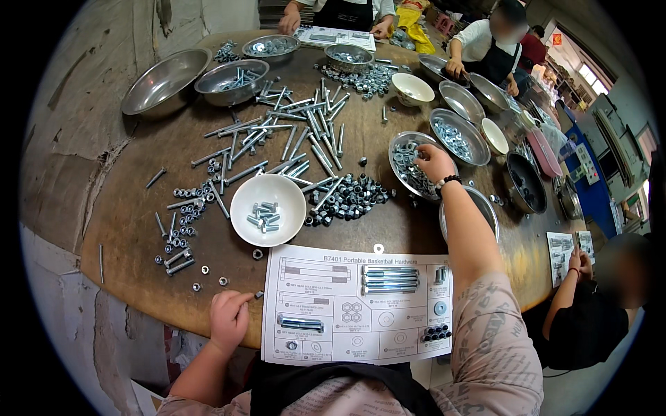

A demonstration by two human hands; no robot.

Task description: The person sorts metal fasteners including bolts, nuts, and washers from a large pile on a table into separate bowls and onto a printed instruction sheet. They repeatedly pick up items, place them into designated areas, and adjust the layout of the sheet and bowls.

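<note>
My right hand (436, 163) reaches into a steel bowl (393, 158) of small silvery hardware. Its fingertips are pinched together among the pieces; what they hold is hidden. My left hand (230, 322) rests at the near table edge, index finger stretched out and the others loosely curled. A small metal piece (259, 295) lies at that fingertip. Beside it is a printed parts sheet (333, 347), bearing long bolts (390, 280), shorter bolts (300, 324), a washer (440, 308) and black-ended nuts (436, 334). Short bolts (263, 217) lie in a white bowl (294, 194) beyond the sheet.
Loose bolts (298, 128), black-ringed nuts (354, 197) and silvery nuts (368, 80) cover much of the wooden table (132, 243). More steel bowls (460, 139) and a black bowl (525, 184) stand right. Other people (583, 312) work around the table.
</note>
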